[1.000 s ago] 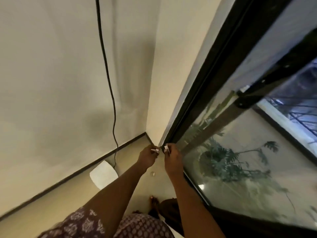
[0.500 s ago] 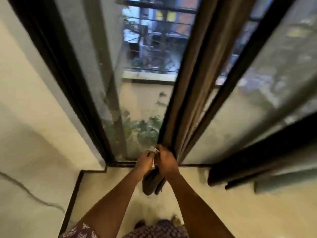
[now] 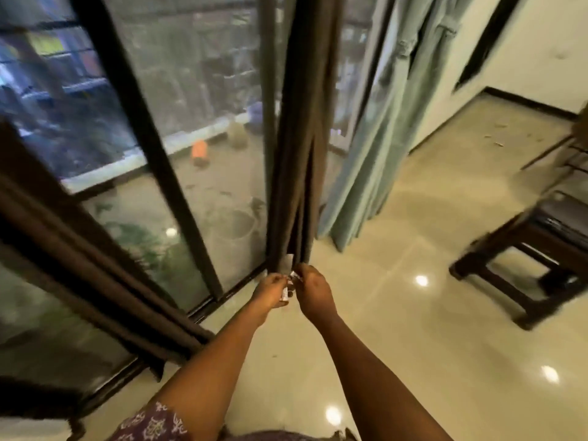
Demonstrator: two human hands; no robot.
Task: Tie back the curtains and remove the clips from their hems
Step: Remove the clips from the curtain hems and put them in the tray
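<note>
Working at the hem of the gathered brown curtain (image 3: 294,173), both hands are seen close together, just below the fabric's lower edge. The left hand (image 3: 270,292) is curled round a small pale clip (image 3: 284,294); the right hand (image 3: 313,291) pinches a second pale piece (image 3: 294,275) between fingertips, its exact form being too blurred to tell. A further pale clip (image 3: 289,261) is noted on the hem itself, directly above and between the hands, touching the cloth. The curtain's long axis runs upward and away from the hands, nearly vertical. Both hands are judged about equally near. Open floor (image 3: 397,313) lies to the right; the sliding door frame (image 3: 178,186) and its track bound the left. A green curtain (image 3: 381,138) hangs near on the right, and a dark wooden stool (image 3: 521,268) stands well apart.
</note>
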